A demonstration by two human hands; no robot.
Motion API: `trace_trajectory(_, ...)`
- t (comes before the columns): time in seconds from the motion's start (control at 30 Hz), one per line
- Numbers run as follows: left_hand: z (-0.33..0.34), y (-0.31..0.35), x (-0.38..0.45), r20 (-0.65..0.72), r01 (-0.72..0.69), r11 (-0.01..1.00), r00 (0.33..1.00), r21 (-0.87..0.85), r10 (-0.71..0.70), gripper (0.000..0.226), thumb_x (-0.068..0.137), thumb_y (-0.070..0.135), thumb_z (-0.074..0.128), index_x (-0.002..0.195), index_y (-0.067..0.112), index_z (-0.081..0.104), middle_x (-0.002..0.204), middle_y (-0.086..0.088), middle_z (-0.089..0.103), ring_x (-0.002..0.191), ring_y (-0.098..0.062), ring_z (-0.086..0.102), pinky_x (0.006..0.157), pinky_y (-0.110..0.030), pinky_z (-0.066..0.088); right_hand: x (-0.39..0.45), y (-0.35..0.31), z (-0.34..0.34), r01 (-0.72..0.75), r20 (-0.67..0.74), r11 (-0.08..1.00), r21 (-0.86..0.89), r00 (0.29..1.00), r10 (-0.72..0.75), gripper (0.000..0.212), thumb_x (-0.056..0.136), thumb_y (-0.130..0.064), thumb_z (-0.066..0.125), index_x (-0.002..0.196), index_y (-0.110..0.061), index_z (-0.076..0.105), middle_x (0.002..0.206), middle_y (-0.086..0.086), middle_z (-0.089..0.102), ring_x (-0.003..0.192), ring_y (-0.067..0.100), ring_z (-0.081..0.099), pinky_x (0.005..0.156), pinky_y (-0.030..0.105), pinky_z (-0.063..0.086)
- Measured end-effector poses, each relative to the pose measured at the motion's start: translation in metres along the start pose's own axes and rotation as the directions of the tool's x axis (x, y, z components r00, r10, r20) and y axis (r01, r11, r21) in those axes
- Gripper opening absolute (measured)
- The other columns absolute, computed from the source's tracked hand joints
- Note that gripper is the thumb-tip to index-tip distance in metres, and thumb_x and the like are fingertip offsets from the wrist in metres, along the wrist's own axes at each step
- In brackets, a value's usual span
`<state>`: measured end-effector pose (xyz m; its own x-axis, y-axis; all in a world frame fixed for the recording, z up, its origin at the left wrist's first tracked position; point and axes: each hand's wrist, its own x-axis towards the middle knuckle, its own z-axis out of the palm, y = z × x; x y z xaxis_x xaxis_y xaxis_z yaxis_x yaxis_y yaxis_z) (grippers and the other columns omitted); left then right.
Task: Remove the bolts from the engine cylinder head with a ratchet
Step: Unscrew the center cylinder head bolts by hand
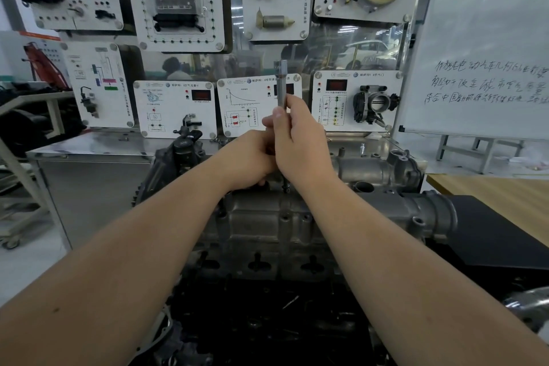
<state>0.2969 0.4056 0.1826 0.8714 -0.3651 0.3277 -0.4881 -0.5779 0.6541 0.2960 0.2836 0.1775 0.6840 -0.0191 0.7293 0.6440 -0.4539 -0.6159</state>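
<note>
Both hands close together over the engine cylinder head [267, 226]. Right hand [297, 140] curled round an upright metal extension bar [280, 83], lower tip at a bolt hole. Left hand [249, 160] beside it, fingers curled under; contents hidden. Training panels [175, 107] behind.

From my view, two bare forearms run up from the lower corners of the frame. No sleeve edge shows on either arm. My left hand [249, 157] and right hand [297, 140] wear no gloves. I see no watch, band or ring on the wrists or on the fingers that show. The left forearm carries a couple of small dark spots.
</note>
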Motion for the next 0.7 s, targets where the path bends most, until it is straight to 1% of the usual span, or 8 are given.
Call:
trace_trajectory(0.1,0.0014,0.0003,0.0014,-0.010,0.005,0.999,1.000,0.038,-0.005,0.021,0.080,0.013,0.055,0.083,0.032,0.064,0.066,0.011,0.071,0.044,-0.004,0.059,0.039,-0.013,0.040,0.0001,0.0021,-0.0004,0.063,-0.027,0.996,-0.060,0.998,-0.065,0.024,0.105,-0.030,0.046,0.104,-0.010,0.059,0.087,0.001,0.070,0.082,0.017,0.063,0.072,0.035,0.050)
trace_trajectory(0.17,0.0008,0.0010,0.0007,-0.016,0.003,0.999,1.000,0.048,-0.003,0.026,0.083,0.011,0.053,0.081,0.033,0.065,0.065,0.011,0.071,0.048,-0.005,0.063,0.039,-0.013,0.041,0.0005,0.0030,-0.0002,0.058,-0.026,0.995,-0.080,0.998,-0.060,0.026,0.106,-0.030,0.044,0.097,-0.009,0.056,0.087,0.001,0.071,0.083,0.018,0.064,0.072,0.037,0.051)
trace_trajectory(0.27,0.0004,0.0037,-0.0029,-0.008,-0.018,1.000,1.000,0.009,0.018,0.038,0.081,0.015,0.048,0.073,0.046,0.068,0.062,0.011,0.071,0.050,-0.004,0.065,0.041,-0.013,0.042,0.0003,0.0018,0.0004,0.008,-0.015,0.999,-0.054,1.000,-0.009,0.026,0.108,-0.028,0.039,0.119,-0.013,0.057,0.096,-0.006,0.072,0.093,0.014,0.066,0.080,0.032,0.050)
trace_trajectory(0.37,0.0006,0.0035,-0.0029,-0.008,-0.004,1.000,1.000,-0.015,0.004,0.032,0.075,0.022,0.047,0.074,0.047,0.068,0.065,0.009,0.072,0.049,-0.006,0.064,0.040,-0.016,0.042,-0.0007,-0.0011,-0.0002,-0.020,-0.008,1.000,-0.006,1.000,0.020,0.036,0.108,-0.027,0.038,0.139,-0.015,0.050,0.095,-0.012,0.069,0.100,0.014,0.066,0.087,0.031,0.050)
trace_trajectory(0.47,0.0007,0.0003,0.0019,-0.007,0.017,0.998,1.000,0.052,-0.017,0.026,0.082,0.017,0.049,0.085,0.038,0.065,0.069,0.010,0.072,0.047,-0.007,0.062,0.040,-0.015,0.042,-0.0004,-0.0001,-0.0006,0.011,-0.015,1.000,-0.019,1.000,-0.012,0.026,0.106,-0.030,0.044,0.120,-0.013,0.058,0.096,-0.005,0.071,0.094,0.015,0.066,0.084,0.038,0.053)
trace_trajectory(0.57,0.0012,-0.0005,0.0041,-0.003,0.019,0.996,1.000,0.093,-0.019,0.023,0.085,0.012,0.052,0.085,0.030,0.065,0.067,0.008,0.072,0.049,-0.007,0.064,0.039,-0.013,0.041,-0.0003,0.0018,-0.0001,0.037,-0.023,0.998,-0.057,0.999,-0.039,0.023,0.105,-0.030,0.047,0.101,-0.011,0.059,0.088,0.000,0.071,0.084,0.018,0.066,0.077,0.042,0.054)
trace_trajectory(0.63,0.0013,-0.0003,0.0034,0.004,0.011,0.997,1.000,0.081,-0.011,0.024,0.085,0.010,0.052,0.083,0.030,0.066,0.061,0.010,0.070,0.047,-0.003,0.063,0.039,-0.011,0.040,0.0005,0.0023,0.0003,0.020,-0.029,0.998,-0.059,0.999,-0.022,0.023,0.106,-0.029,0.043,0.100,-0.012,0.056,0.087,-0.005,0.071,0.085,0.015,0.066,0.079,0.041,0.054)
trace_trajectory(0.7,0.0009,0.0003,0.0020,0.010,-0.004,0.998,1.000,0.064,0.003,0.028,0.086,0.008,0.051,0.081,0.032,0.064,0.058,0.013,0.069,0.048,-0.001,0.063,0.040,-0.010,0.040,0.0010,0.0022,0.0007,-0.004,-0.037,0.999,-0.040,0.999,0.003,0.022,0.107,-0.027,0.040,0.111,-0.013,0.056,0.092,-0.007,0.072,0.090,0.012,0.067,0.083,0.039,0.054)
